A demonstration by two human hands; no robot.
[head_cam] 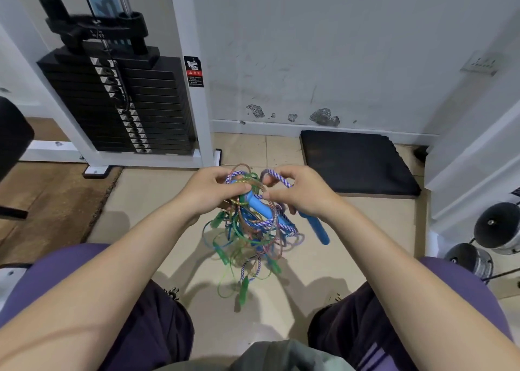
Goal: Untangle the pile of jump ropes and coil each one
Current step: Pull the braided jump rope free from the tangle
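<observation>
A tangled pile of jump ropes (pixel 247 230), green, blue and purple-braided, is being gripped by the left hand (pixel 209 192) and pinched by the right hand (pixel 299 192).

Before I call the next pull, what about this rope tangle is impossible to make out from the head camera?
- How many ropes are in the tangle: thin strands overlap and blur together.
- Where the purple braided rope runs below the right hand: lost in the knot.
- What the left hand pinches: its fingers cover the strands.
- The second blue handle: its top is hidden by the right hand.
- Warning label text: too small.
</observation>
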